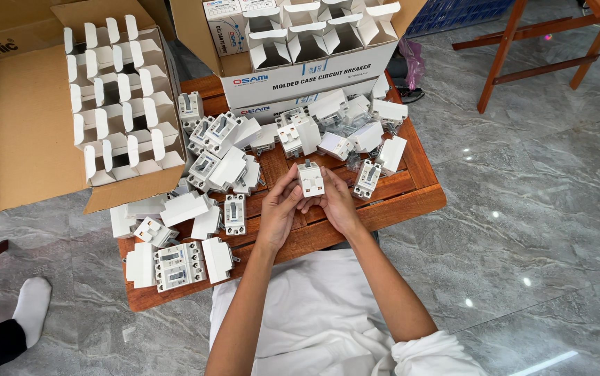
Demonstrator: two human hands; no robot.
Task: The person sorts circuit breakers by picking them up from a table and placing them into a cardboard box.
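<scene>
White breaker (pixel 310 179) gripped in both hands above the wooden bench (pixel 411 198).

Left hand (pixel 280 205) and right hand (pixel 335 200) clenched on the breaker from either side, fingers (pixel 291 182) wrapped round its edges, toggle face up. Just right of the breaker, another breaker (pixel 367 179) lying on the bench. Left of it, a heap of white breakers (pixel 220 157). Beyond it, an open carton of small white boxes (pixel 307 42); far left, a second open carton (pixel 120 97). Near-left, a wider grey-faced breaker (pixel 179 265).
</scene>
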